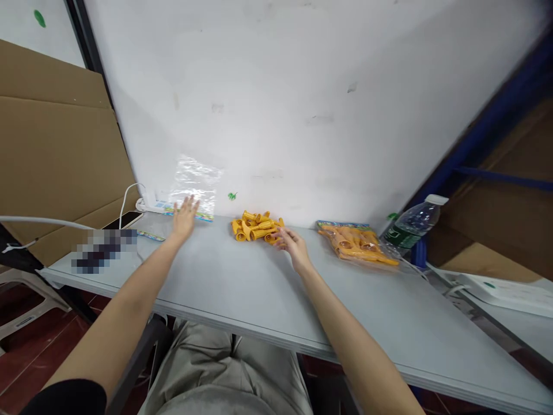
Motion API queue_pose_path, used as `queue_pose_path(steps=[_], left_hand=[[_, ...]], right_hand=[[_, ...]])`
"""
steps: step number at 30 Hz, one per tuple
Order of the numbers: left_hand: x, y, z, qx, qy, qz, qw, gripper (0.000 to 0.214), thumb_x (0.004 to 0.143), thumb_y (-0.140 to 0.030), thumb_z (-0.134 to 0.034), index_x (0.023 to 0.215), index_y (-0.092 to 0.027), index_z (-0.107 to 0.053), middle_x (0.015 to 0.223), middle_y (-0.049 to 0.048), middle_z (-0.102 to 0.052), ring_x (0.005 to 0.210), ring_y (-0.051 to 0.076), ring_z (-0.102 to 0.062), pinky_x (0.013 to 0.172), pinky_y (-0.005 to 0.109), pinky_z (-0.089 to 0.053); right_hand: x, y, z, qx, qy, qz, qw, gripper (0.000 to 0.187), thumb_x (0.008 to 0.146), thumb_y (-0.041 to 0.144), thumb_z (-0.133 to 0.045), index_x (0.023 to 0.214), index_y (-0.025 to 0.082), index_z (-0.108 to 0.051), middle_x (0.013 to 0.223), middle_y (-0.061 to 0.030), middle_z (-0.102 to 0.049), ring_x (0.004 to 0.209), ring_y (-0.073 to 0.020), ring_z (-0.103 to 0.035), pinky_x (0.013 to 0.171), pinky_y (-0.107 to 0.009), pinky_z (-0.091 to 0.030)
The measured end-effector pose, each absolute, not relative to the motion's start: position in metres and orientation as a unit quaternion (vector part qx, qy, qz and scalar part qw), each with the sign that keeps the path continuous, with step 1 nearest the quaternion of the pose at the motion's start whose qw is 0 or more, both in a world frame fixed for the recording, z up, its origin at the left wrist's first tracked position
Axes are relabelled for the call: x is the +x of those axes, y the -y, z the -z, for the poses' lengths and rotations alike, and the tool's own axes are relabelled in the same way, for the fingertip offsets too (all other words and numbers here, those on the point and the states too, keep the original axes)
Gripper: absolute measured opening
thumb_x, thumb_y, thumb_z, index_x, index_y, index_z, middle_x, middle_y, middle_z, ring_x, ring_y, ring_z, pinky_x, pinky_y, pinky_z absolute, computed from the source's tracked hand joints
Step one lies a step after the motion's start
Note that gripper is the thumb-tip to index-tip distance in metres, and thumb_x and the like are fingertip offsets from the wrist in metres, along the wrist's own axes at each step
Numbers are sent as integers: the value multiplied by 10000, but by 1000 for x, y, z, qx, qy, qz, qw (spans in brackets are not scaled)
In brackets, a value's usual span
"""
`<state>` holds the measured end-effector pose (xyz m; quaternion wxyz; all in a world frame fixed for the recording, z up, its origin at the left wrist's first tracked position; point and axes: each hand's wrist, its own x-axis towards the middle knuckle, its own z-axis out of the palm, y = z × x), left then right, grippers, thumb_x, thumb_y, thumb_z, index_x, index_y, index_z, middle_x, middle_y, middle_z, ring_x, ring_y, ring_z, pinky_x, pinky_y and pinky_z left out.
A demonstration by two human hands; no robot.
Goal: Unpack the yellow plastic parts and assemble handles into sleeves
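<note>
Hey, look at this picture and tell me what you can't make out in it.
All in the head view:
- How many yellow pieces there are: they overlap one another.
- Whether the right hand grips one: it overlaps the pile's edge, too small to tell.
- The part of the clear bag behind the left hand.
- The bottle label wording: too small.
- What the dark item is: pixelated.

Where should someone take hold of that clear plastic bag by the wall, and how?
Probably by the right end of the colourful strip along its bottom edge, pinching from the front. The clear plastic bag stands upright against the wall, so its back looks hard to reach.
</note>
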<state>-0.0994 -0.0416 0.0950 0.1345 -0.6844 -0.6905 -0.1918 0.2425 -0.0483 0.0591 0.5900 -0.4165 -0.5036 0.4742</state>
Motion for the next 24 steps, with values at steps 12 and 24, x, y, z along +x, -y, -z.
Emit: queue_pose_path(steps=[12,24], left_hand=[[-222,48,-77,-567,823,-24,13,596,737,-402,-646,1293,-196,-583,1580,145,-247,1469,416,-46,1110,676,-96],[-172,7,-48,-641,767,15,-26,620,739,-121,-467,1357,-70,-500,1443,198,-467,1348,237,-444,1073,313,-359]], right_hand=[[254,41,-17,-479,560,-436,517,510,565,632,-724,784,178,-642,621,-5,-653,489,-119,-527,557,-302,-432],[254,41,-16,-475,562,-438,516,507,542,655,-729,718,190,-634,587,5,-641,484,-121,-519,550,-303,-427]])
